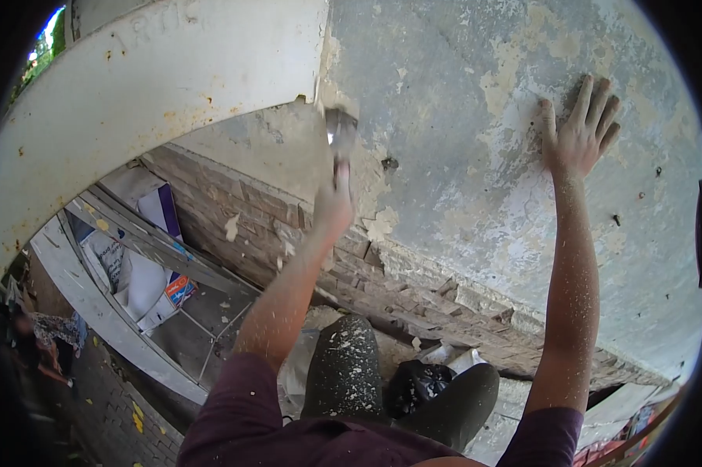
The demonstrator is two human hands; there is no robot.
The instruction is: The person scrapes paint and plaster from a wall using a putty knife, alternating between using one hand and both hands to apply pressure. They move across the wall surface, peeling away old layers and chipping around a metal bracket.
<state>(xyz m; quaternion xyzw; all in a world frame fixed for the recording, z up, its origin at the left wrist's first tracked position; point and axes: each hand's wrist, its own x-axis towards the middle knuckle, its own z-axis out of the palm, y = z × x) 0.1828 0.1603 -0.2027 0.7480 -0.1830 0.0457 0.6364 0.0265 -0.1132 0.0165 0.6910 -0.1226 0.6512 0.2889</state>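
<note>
My left hand (335,204) is closed around the handle of a scraper (341,128), slightly blurred. Its metal blade lies against the wall (444,156), close to the lower corner of a white metal panel (172,70). Old paint on the wall is patchy, grey-blue with cream and whitish areas of flaking. Higher up and to the right, my right hand (580,136) rests flat on the wall with its fingers spread, holding nothing. Pale dust and flakes cover both forearms.
A ledge of rough stone cladding (351,261) runs below the wall. Beside my knees sits a black plastic bag (417,387). Printed sheets (145,288) lie behind a white frame (117,311) at left. Another person (51,338) is at the far left, near paving.
</note>
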